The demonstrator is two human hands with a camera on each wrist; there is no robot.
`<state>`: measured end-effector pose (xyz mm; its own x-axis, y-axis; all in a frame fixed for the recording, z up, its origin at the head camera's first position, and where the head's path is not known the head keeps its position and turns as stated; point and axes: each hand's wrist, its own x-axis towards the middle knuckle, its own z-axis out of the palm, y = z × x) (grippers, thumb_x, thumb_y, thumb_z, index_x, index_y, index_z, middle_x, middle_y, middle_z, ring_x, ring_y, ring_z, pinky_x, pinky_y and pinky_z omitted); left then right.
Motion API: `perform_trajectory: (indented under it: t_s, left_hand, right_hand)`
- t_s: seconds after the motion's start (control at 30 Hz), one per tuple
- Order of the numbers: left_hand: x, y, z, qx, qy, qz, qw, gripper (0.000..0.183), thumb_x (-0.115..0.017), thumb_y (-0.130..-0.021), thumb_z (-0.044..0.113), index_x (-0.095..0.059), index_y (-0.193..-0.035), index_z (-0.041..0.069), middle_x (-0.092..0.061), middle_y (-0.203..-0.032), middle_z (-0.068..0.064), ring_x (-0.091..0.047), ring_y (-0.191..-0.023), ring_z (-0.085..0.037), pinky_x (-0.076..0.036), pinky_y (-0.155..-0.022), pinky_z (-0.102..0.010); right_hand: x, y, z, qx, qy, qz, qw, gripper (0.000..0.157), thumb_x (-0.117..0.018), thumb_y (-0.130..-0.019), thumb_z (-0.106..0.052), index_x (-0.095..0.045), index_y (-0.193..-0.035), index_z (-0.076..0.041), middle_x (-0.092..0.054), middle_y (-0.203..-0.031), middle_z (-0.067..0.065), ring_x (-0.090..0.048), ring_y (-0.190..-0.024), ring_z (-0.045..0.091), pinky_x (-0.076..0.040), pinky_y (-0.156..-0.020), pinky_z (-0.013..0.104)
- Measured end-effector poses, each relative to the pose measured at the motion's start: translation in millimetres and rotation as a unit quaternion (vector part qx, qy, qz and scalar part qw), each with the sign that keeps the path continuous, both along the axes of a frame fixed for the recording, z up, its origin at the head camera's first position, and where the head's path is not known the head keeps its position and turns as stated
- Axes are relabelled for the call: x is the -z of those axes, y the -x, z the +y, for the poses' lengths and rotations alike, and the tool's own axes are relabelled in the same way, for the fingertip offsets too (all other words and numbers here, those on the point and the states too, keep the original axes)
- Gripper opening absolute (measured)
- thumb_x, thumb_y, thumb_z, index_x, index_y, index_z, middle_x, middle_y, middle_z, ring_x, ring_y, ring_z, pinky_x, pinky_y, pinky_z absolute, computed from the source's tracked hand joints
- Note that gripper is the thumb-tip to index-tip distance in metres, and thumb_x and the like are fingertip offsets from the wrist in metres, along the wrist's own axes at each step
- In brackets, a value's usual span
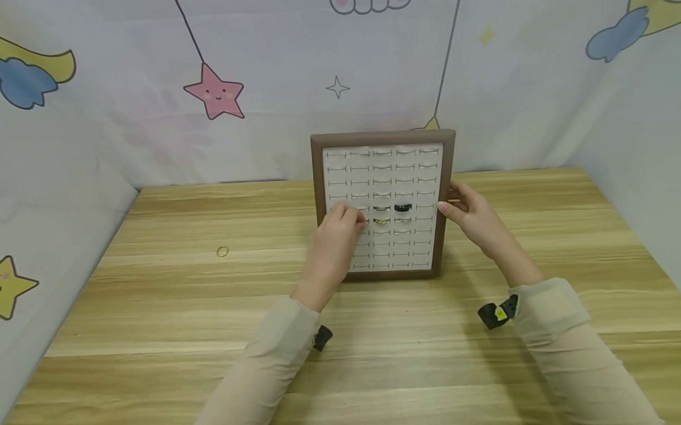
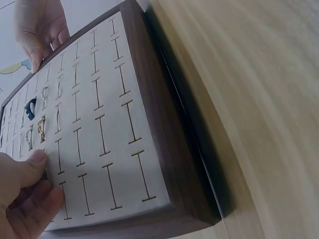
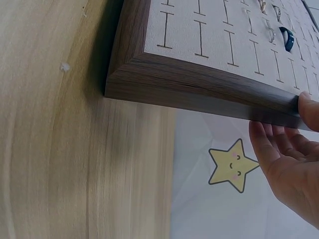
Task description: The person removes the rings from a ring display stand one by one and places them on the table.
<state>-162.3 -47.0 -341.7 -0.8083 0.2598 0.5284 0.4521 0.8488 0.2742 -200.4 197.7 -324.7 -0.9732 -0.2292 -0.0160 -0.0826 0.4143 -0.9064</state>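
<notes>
A brown-framed ring display board (image 1: 392,276) with rows of slits stands upright on the table. My left hand (image 1: 332,247) is at its left side, thumb and fingers pinching at a slit; the small ring between them is mostly hidden. My right hand (image 1: 478,220) grips the right edge of the frame, thumb in front and fingers behind. Beside the left fingertips sit a gold ring (image 1: 381,222) and a silver ring (image 2: 29,138). A dark ring (image 1: 403,208) sits in the row above, and another silver ring (image 2: 44,94) shows near it.
A thin gold ring (image 1: 222,251) lies loose on the wooden table (image 1: 152,306), left of the board. Behind stands a pale curtain (image 1: 279,64) printed with stars. A black strap (image 1: 493,315) hangs from the right cuff.
</notes>
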Motion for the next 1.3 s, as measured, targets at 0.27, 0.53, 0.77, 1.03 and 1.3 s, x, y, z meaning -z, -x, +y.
perform_trajectory:
  t_s: [0.27,0.53,0.77,1.03,1.3]
  left_hand:
    - [0.4,2.4,-4.8,0.021,0.026,0.000,0.9994,0.013,-0.057,-0.095,0.014,-0.060,-0.098,0.002,-0.061,-0.099,-0.009,-0.061,-0.091,-0.019,-0.058,-0.077,-0.024]
    - [-1.7,4.4,-9.1,0.036,-0.026,-0.075,0.9962,0.018,-0.051,-0.098,0.019,-0.057,-0.102,0.003,-0.060,-0.105,-0.009,-0.060,-0.090,-0.018,-0.056,-0.077,-0.026]
    - [-13.4,1.9,-16.1,0.037,-0.155,-0.100,0.9821,0.015,-0.052,-0.097,0.016,-0.057,-0.102,0.002,-0.062,-0.097,-0.010,-0.060,-0.083,-0.019,-0.055,-0.073,-0.029]
    - [-21.2,1.0,-44.8,-0.012,-0.213,-0.081,0.9735,0.019,-0.055,-0.096,0.015,-0.060,-0.105,-0.002,-0.066,-0.101,-0.014,-0.066,-0.095,-0.025,-0.057,-0.086,-0.033]
    - [-17.2,5.9,-92.5,-0.072,-0.269,-0.072,0.9577,0.022,-0.057,-0.095,0.013,-0.065,-0.108,-0.003,-0.068,-0.104,-0.018,-0.067,-0.097,-0.029,-0.058,-0.082,-0.037]
  right_hand:
    - [0.1,0.2,-0.5,0.000,-0.001,0.001,1.000,0.055,-0.043,-0.101,-0.012,-0.021,-0.149,0.004,-0.038,-0.142,0.029,-0.039,-0.133,0.040,-0.033,-0.114,0.051]
    - [0.6,0.0,0.4,0.002,0.000,0.000,1.000,0.055,-0.043,-0.102,-0.013,-0.021,-0.149,0.004,-0.038,-0.143,0.028,-0.038,-0.135,0.040,-0.033,-0.114,0.052]
    - [0.9,-0.1,0.7,0.002,0.003,0.000,1.000,0.055,-0.044,-0.101,-0.012,-0.021,-0.149,0.004,-0.038,-0.143,0.029,-0.038,-0.135,0.040,-0.033,-0.114,0.052]
    - [0.4,-0.6,0.8,0.003,-0.006,-0.005,1.000,0.056,-0.043,-0.102,-0.014,-0.019,-0.149,0.004,-0.037,-0.143,0.029,-0.038,-0.135,0.041,-0.033,-0.114,0.052]
    - [-0.6,-1.7,0.2,0.001,-0.009,-0.004,1.000,0.056,-0.043,-0.102,-0.016,-0.019,-0.149,0.004,-0.036,-0.144,0.029,-0.036,-0.136,0.042,-0.032,-0.114,0.053]
